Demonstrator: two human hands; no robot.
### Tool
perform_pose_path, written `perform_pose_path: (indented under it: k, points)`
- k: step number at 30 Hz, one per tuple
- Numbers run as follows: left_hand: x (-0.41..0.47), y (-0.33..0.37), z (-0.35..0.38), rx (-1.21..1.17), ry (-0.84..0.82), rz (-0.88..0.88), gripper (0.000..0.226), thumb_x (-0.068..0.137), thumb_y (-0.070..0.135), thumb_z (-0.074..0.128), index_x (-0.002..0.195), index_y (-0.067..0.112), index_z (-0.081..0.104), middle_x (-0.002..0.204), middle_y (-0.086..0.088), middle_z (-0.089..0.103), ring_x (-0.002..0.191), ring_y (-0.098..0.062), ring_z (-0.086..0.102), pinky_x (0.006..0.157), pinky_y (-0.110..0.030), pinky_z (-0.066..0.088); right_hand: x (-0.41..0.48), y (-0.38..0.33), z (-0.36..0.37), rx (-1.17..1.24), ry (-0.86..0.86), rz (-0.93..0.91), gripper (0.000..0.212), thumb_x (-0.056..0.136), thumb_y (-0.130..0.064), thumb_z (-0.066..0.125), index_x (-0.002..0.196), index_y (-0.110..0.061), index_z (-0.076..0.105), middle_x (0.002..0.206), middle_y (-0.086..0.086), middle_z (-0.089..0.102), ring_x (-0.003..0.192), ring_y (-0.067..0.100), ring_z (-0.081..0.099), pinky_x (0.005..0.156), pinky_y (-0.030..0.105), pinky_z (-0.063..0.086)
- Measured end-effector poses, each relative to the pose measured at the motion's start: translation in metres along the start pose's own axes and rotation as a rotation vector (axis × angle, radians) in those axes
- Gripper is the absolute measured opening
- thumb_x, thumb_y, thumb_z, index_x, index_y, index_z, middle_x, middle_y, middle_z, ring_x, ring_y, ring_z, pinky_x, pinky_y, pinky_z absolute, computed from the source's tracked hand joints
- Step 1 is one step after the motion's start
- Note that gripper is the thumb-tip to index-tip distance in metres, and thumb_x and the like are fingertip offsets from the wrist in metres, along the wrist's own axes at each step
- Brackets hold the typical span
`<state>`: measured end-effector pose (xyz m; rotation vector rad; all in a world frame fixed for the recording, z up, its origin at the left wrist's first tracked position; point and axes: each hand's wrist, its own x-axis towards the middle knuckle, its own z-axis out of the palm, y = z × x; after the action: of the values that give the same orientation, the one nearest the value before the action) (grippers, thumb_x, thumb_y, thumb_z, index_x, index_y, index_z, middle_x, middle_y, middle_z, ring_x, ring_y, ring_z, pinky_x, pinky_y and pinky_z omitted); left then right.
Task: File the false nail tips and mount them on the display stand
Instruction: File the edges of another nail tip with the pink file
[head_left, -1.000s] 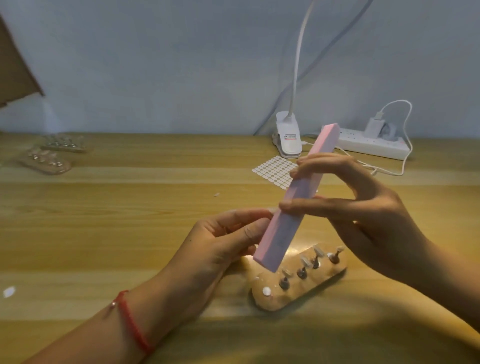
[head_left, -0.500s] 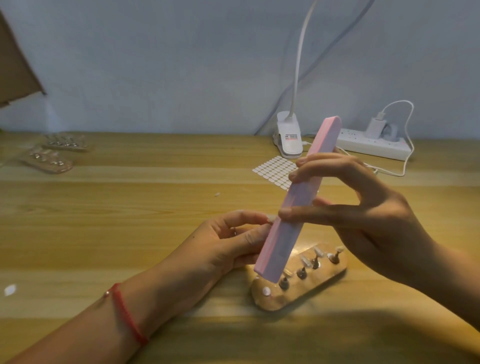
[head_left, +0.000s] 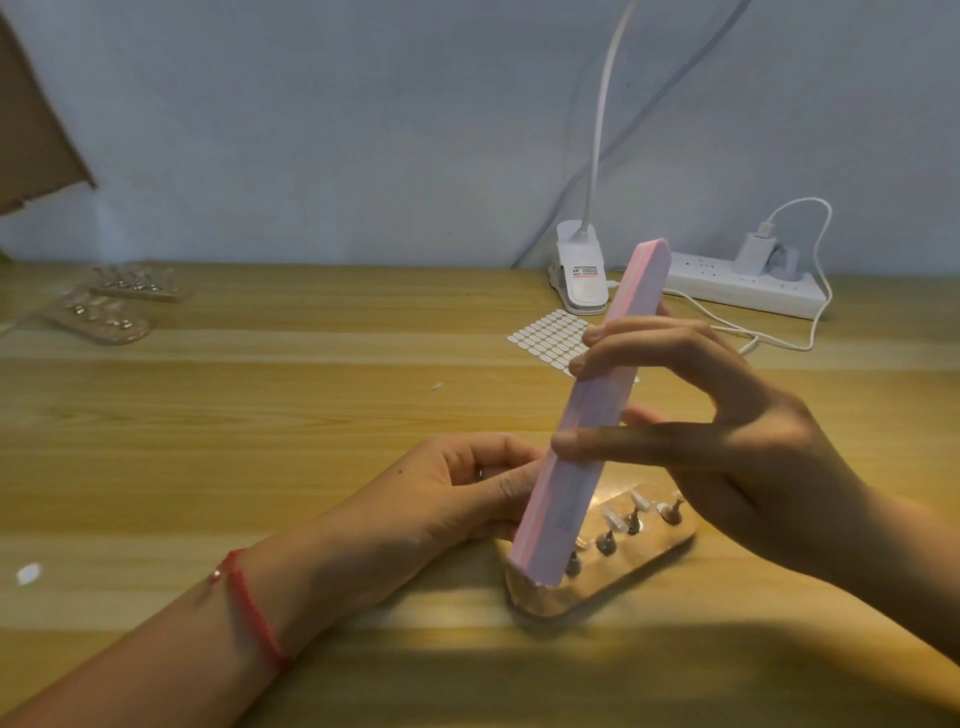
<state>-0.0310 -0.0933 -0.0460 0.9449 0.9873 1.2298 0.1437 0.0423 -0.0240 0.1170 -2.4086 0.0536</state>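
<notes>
Wooden bench (head_left: 311, 415) carried a display stand (head_left: 602, 587) in front; sticker sheet (head_left: 545, 335), lamp clip (head_left: 579, 275) & power strip (head_left: 743, 283) at back; 2 more stands (head_left: 104, 312) far left.

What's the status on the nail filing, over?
Right hand grips pink file, tilted. Left hand pinched against file's edge, nail tip hidden. Display stand beneath, some pegs carry tips. Nothing in the way.

Right grip (head_left: 727, 447) pinches the pink file (head_left: 592, 405) between thumb and fingers; left grip (head_left: 447, 499) curls, fingertips hidden behind it.
</notes>
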Motion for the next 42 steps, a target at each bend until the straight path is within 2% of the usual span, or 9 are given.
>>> perform_pose_path:
  k: [9, 13, 17, 21, 24, 30, 34, 39, 42]
  points:
    - [0.005, -0.01, -0.005, -0.015, 0.062, 0.086, 0.032, 0.07, 0.037, 0.077, 0.095, 0.018, 0.077, 0.088, 0.0, 0.074, 0.075, -0.006, 0.067, 0.066, -0.018, 0.053, 0.0, 0.007, -0.005, 0.037, 0.006, 0.101, 0.039, 0.089, 0.007, 0.052, 0.113, -0.022, 0.062, 0.123, 0.013, 0.055, 0.124, 0.032, 0.049, 0.101, 0.05, 0.044]
    - [0.006, -0.009, -0.006, 0.019, 0.108, 0.106, 0.034, 0.071, 0.035, 0.07, 0.097, 0.015, 0.077, 0.096, -0.004, 0.074, 0.084, -0.011, 0.066, 0.071, -0.023, 0.054, -0.005, -0.006, 0.008, 0.08, -0.098, 0.026, 0.04, 0.092, -0.004, 0.047, 0.115, -0.03, 0.067, 0.127, 0.008, 0.055, 0.129, 0.025, 0.046, 0.107, 0.051, 0.038]
    - [0.005, -0.01, -0.004, -0.016, 0.119, 0.11, 0.024, 0.073, 0.028, 0.074, 0.094, 0.016, 0.078, 0.089, 0.0, 0.075, 0.077, -0.005, 0.066, 0.065, -0.017, 0.052, 0.003, 0.004, -0.001, 0.081, -0.024, 0.176, 0.042, 0.091, 0.007, 0.046, 0.115, -0.023, 0.063, 0.124, 0.016, 0.055, 0.123, 0.033, 0.05, 0.097, 0.049, 0.047]
    - [0.004, -0.011, -0.006, -0.051, 0.105, 0.091, 0.033, 0.075, 0.03, 0.066, 0.099, 0.009, 0.076, 0.089, -0.007, 0.074, 0.07, -0.012, 0.067, 0.06, -0.027, 0.056, -0.001, -0.014, 0.011, 0.114, -0.116, 0.052, 0.038, 0.094, -0.006, 0.05, 0.118, -0.03, 0.068, 0.128, 0.008, 0.053, 0.13, 0.021, 0.044, 0.11, 0.042, 0.036]
    - [0.005, -0.011, -0.004, -0.114, 0.125, 0.111, 0.03, 0.071, 0.028, 0.068, 0.093, 0.008, 0.077, 0.089, -0.008, 0.074, 0.074, -0.009, 0.067, 0.061, -0.02, 0.053, -0.001, -0.006, 0.003, 0.064, -0.099, 0.093, 0.038, 0.093, -0.009, 0.052, 0.118, -0.035, 0.065, 0.131, 0.005, 0.052, 0.133, 0.017, 0.042, 0.108, 0.044, 0.039]
    - [0.005, -0.008, -0.003, -0.143, 0.178, 0.128, 0.037, 0.075, 0.025, 0.07, 0.102, -0.001, 0.072, 0.109, -0.035, 0.056, 0.097, -0.03, 0.05, 0.087, -0.038, 0.042, 0.0, -0.02, 0.013, 0.105, -0.106, 0.017, 0.029, 0.096, -0.016, 0.051, 0.115, -0.031, 0.068, 0.127, 0.005, 0.053, 0.13, 0.02, 0.046, 0.109, 0.049, 0.036]
    - [0.005, -0.007, -0.002, -0.17, 0.116, 0.132, 0.024, 0.073, 0.023, 0.069, 0.09, 0.009, 0.078, 0.08, -0.003, 0.074, 0.069, -0.004, 0.065, 0.061, -0.014, 0.049, 0.007, -0.004, -0.003, 0.091, 0.0, 0.209, 0.034, 0.098, -0.007, 0.042, 0.112, -0.026, 0.067, 0.124, 0.013, 0.055, 0.123, 0.026, 0.05, 0.097, 0.044, 0.047]
    - [0.003, -0.005, -0.003, -0.151, 0.078, 0.118, 0.029, 0.073, 0.028, 0.067, 0.095, 0.01, 0.077, 0.089, -0.006, 0.075, 0.077, -0.01, 0.069, 0.063, -0.018, 0.052, 0.001, -0.027, 0.017, 0.114, -0.064, 0.01, 0.026, 0.1, -0.021, 0.046, 0.113, -0.027, 0.068, 0.126, 0.006, 0.051, 0.128, 0.024, 0.047, 0.105, 0.048, 0.041]
    - [0.003, -0.006, -0.004, -0.152, 0.115, 0.112, 0.027, 0.07, 0.027, 0.067, 0.089, 0.012, 0.078, 0.08, 0.0, 0.074, 0.069, -0.003, 0.066, 0.058, -0.014, 0.049, 0.007, -0.007, 0.003, 0.056, 0.04, 0.2, 0.033, 0.095, -0.002, 0.047, 0.111, -0.024, 0.065, 0.124, 0.011, 0.052, 0.122, 0.028, 0.049, 0.098, 0.045, 0.047]
